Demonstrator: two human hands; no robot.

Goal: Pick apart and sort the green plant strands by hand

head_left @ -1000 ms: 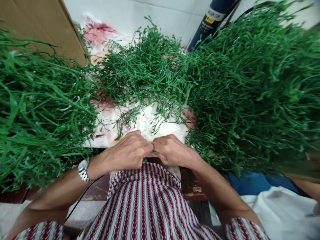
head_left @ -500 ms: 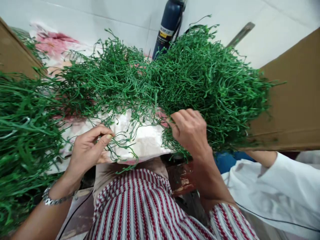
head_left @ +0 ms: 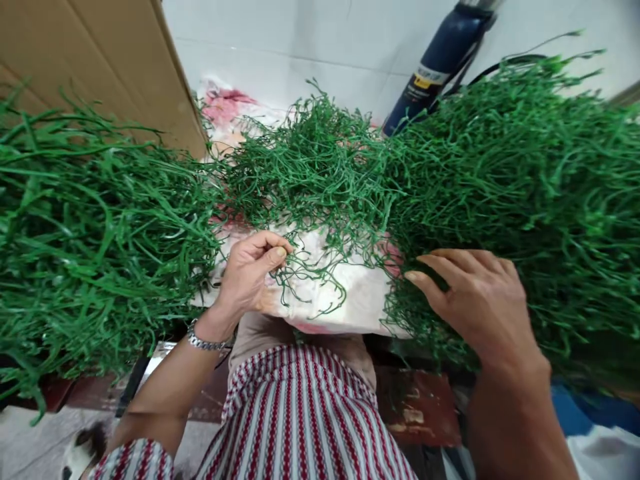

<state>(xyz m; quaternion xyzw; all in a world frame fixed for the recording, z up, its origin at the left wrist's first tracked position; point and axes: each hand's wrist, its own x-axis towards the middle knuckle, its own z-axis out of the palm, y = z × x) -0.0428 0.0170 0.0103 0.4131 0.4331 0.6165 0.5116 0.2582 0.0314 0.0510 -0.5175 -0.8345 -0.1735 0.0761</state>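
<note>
My left hand (head_left: 247, 273) pinches a green plastic plant sprig (head_left: 327, 275) by its stem end between thumb and forefinger. The sprig's thin branched stems fan out to the right over a pale, pink-stained work surface (head_left: 367, 297). At the edge of the large right-hand heap of green sprigs (head_left: 525, 180) is my right hand (head_left: 483, 303). Its fingers curve, with a gap between thumb and forefinger, and nothing shows in that gap. Behind both hands lies a looser middle heap of sprigs (head_left: 320, 153).
On the left spreads a pile of longer green plastic stems (head_left: 100, 233), with a cardboard panel (head_left: 100, 67) standing behind it. A dark blue bottle (head_left: 430, 70) leans at the back by a white tiled wall (head_left: 280, 60). A white cloth (head_left: 607, 453) shows at lower right.
The view has turned left, so everything sits further right. My right thumb and forefinger have parted beside the right heap. The left hand still pinches its sprig.
</note>
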